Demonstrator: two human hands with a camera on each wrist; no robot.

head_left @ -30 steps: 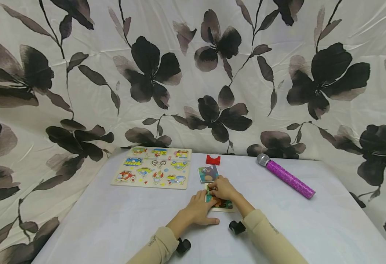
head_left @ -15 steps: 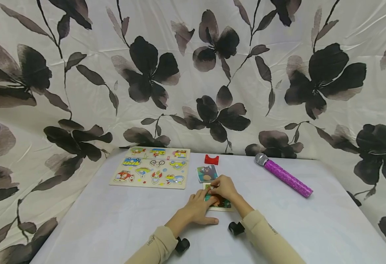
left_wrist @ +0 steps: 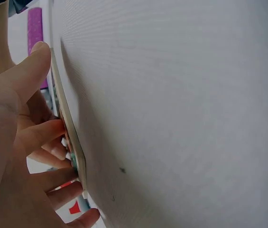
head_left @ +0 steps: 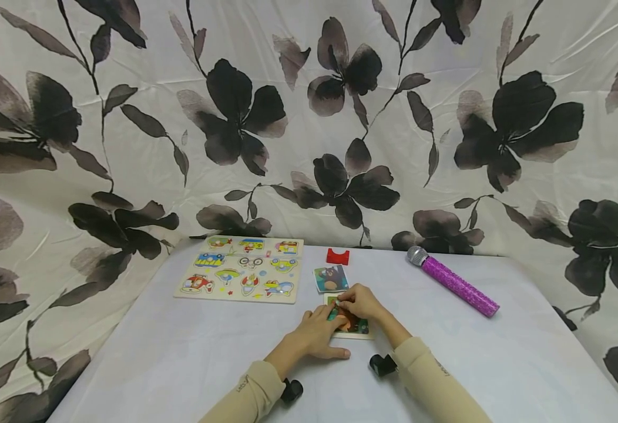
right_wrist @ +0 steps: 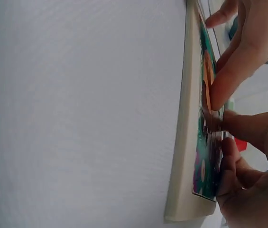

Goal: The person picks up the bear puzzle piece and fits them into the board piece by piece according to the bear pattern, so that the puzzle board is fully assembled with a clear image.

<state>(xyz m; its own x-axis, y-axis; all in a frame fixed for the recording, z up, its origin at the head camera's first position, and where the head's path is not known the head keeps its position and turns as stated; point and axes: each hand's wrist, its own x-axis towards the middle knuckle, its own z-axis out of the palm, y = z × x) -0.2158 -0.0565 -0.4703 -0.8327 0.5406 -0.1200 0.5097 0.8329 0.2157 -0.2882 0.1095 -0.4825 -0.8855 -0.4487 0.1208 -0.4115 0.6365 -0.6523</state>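
A small wooden picture puzzle (head_left: 360, 328) with a light frame and a green and orange picture lies on the white table before me. My left hand (head_left: 315, 336) rests flat at its left side, fingers extended and fingertips on the picture. In the right wrist view an orange area of the picture shows beneath a fingertip of the left hand (right_wrist: 240, 59). Over the puzzle's upper part, the thumb and forefinger of my right hand (head_left: 360, 302) pinch a small pale-edged puzzle piece (head_left: 337, 302), mostly hidden by the fingers.
Just beyond the puzzle lies a bear picture card (head_left: 331, 278), with a red notched block (head_left: 338, 257) behind it. A vehicle puzzle board (head_left: 240, 292) lies at the back left. A purple glitter microphone (head_left: 459, 286) lies on the right.
My right hand's fingers have shifted slightly over the puzzle's top, and the pale edge of the pinched piece has come into sight. My left hand has stayed on the puzzle.
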